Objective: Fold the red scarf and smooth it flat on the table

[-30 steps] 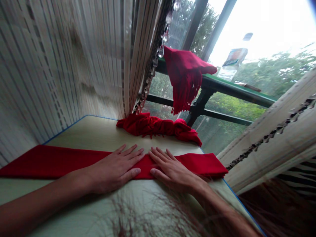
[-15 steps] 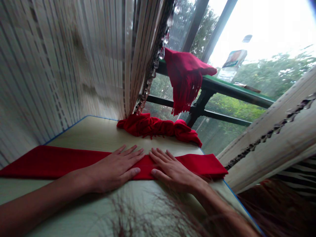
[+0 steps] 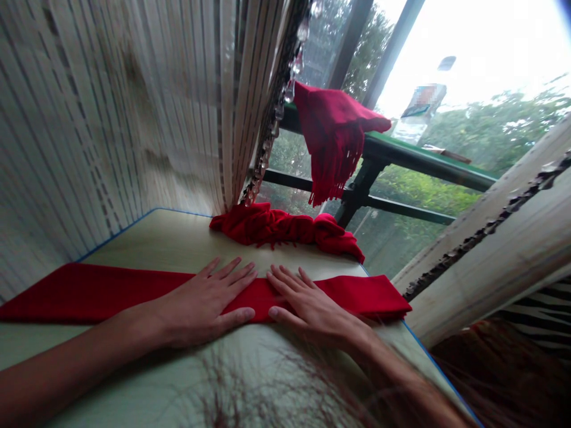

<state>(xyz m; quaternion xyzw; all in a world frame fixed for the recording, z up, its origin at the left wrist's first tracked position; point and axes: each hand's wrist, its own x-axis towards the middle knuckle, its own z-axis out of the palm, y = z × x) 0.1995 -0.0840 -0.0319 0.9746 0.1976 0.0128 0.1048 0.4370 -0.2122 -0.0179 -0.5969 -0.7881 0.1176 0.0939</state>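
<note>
**Curtain:** a striped beige curtain [image 3: 125,113] fills the left side from 9 to 11 o'clock, falling to the far edge of the table.

**Tabletop:** a pale tabletop [image 3: 178,238] with a blue edge runs from the lower left to the lower right.

**Cloth:** a folded red cloth [image 3: 102,294] lies flat across the near part of the tabletop as a long band, running off the frame at 9 o'clock and ending in a point at about 3 o'clock from the hands.

**Left hand** [image 3: 200,303]: lies palm down on the cloth, fingers spread wide and pointing to 1 o'clock, holding nothing in a grip; the arm enters from 8 o'clock.

**Right hand** [image 3: 312,306]: lies palm down on the cloth just beside the left, fingers spread and pointing to 10 o'clock, not gripping; the arm enters from 5 o'clock.

**Crumpled scarf:** a crumpled red scarf [image 3: 276,229] sits at 12 o'clock from the hands, at the foot of the curtain.

**Fringed scarf:** a fringed red scarf [image 3: 334,134] hangs over a green railing [image 3: 423,157] beyond the window.

**Far right:** a second beige curtain [image 3: 491,238] with a dark beaded trim slants in at 3 o'clock.
</note>
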